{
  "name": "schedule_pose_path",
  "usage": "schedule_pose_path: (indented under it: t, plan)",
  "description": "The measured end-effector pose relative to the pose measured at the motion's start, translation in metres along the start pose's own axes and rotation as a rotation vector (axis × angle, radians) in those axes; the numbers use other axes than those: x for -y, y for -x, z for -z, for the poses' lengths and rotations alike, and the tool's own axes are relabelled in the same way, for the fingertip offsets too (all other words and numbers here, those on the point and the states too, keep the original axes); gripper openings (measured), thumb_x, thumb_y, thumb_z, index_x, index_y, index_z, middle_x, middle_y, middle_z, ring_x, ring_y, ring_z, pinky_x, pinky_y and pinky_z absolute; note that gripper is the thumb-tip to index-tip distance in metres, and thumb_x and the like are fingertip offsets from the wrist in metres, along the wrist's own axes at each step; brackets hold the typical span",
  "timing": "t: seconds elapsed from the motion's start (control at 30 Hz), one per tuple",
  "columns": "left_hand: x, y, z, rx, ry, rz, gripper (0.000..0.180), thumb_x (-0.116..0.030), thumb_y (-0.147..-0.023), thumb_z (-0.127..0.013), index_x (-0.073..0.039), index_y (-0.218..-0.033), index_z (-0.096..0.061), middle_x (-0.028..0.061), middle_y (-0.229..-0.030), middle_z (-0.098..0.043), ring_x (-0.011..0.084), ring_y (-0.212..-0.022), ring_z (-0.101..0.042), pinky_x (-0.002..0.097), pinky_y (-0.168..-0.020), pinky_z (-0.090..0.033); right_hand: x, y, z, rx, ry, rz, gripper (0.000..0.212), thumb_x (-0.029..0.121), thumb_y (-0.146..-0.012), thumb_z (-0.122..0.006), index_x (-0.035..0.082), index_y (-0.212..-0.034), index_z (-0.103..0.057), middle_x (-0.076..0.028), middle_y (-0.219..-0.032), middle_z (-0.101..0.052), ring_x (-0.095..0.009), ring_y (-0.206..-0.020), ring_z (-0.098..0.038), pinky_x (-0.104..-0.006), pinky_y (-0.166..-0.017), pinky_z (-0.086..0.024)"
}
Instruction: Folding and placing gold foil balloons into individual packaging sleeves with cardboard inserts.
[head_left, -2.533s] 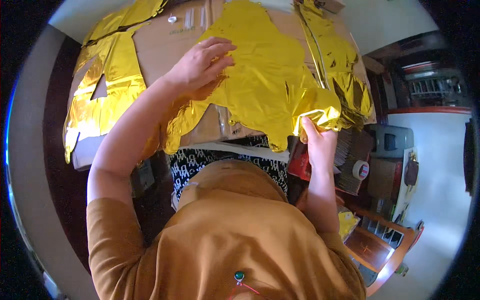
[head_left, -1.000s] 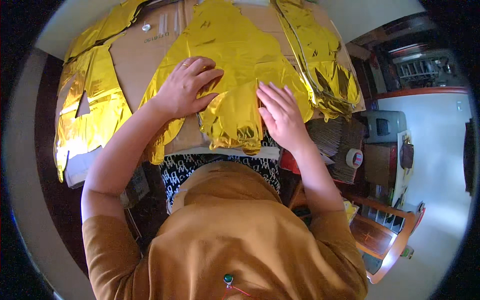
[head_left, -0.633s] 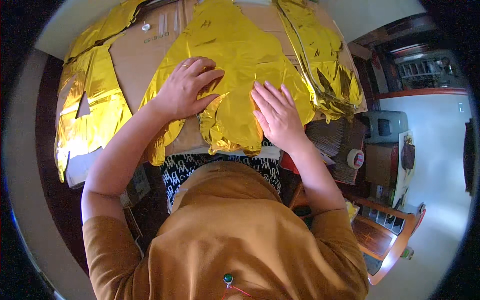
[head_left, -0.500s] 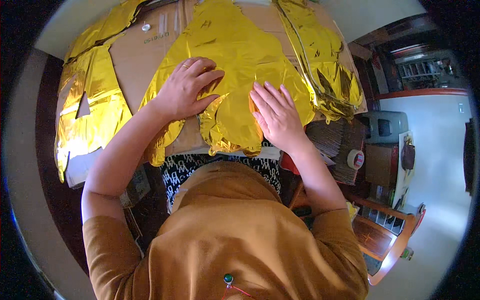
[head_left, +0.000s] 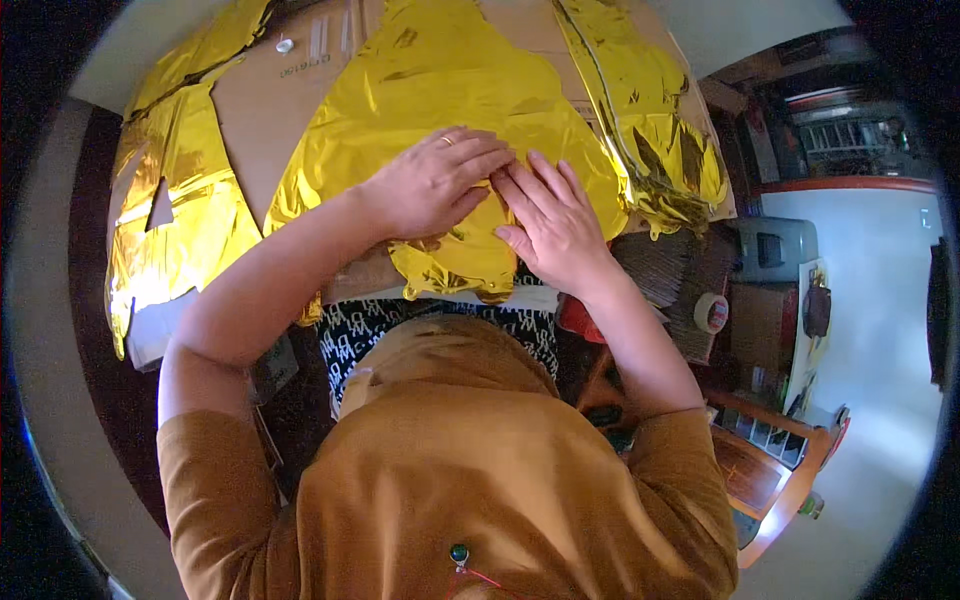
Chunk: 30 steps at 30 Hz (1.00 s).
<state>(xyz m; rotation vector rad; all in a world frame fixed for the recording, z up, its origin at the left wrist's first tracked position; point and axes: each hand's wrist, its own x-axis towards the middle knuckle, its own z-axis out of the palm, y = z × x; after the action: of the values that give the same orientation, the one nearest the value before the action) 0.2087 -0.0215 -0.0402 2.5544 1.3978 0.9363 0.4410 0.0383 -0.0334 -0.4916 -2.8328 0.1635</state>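
A large flat piece of shiny gold foil point(head_left: 430, 85), which looks like a deflated foil balloon, lies on brown cardboard point(head_left: 275, 105). My left hand point(head_left: 435, 180), wearing a ring, is palm-down on the foil with its fingers stretched toward the right. Its fingertips meet or slightly overlap those of my right hand point(head_left: 550, 215). The right hand also rests flat on the foil, fingers extended and slightly apart. Neither hand shows anything in its grasp. Both palms and the foil beneath them are hidden.
More gold foil point(head_left: 190, 175) lies at the left, and another folded piece point(head_left: 650, 110) at the right edge. A small white round object point(head_left: 285, 46) sits on the cardboard. Right of the table are a tape roll point(head_left: 711, 313), a grey plastic stool point(head_left: 775, 250) and a wooden chair point(head_left: 755, 470).
My left hand has slid right across the foil until its fingers reach my right hand. The foil's raised fold near the left hand now looks flatter. My right hand has barely moved.
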Motion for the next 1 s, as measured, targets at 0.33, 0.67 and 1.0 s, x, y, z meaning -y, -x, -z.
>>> schedule_pose_path:
  t: [0.33,0.67,1.0]
  plan:
    - [-0.002,0.000,0.002,0.031,0.000,0.007,0.041,-0.011,-0.089,-0.064,0.001,-0.128,-0.059,0.0190,-0.131,-0.059,0.0375,-0.124,-0.054,0.0458,-0.106,-0.044,0.003,0.037,-0.006,-0.128,0.080,0.223,0.047,0.026,-0.092,-0.059,0.006,-0.134,-0.058,-0.012,-0.145,-0.052,-0.032,-0.138,-0.044,-0.0523,-0.117,-0.027]
    - [-0.003,0.001,0.003,0.021,-0.006,0.011,0.039,-0.009,-0.090,-0.063,0.001,-0.127,-0.059,0.0202,-0.129,-0.059,0.0378,-0.121,-0.055,0.0450,-0.104,-0.044,0.010,0.041,-0.008,-0.272,0.005,0.273,0.030,0.015,-0.089,-0.056,0.004,-0.113,-0.071,-0.011,-0.125,-0.067,-0.026,-0.117,-0.062,-0.0467,-0.108,-0.041]
    - [0.016,-0.026,0.041,-0.019,0.206,0.247,0.032,-0.015,-0.092,-0.063,0.004,-0.118,-0.063,0.0239,-0.123,-0.062,0.0412,-0.115,-0.058,0.0453,-0.101,-0.047,0.000,0.018,0.017,-0.182,-0.078,0.400,0.027,0.013,-0.081,-0.060,0.002,-0.102,-0.071,-0.011,-0.113,-0.070,-0.025,-0.105,-0.064,-0.0449,-0.103,-0.046]
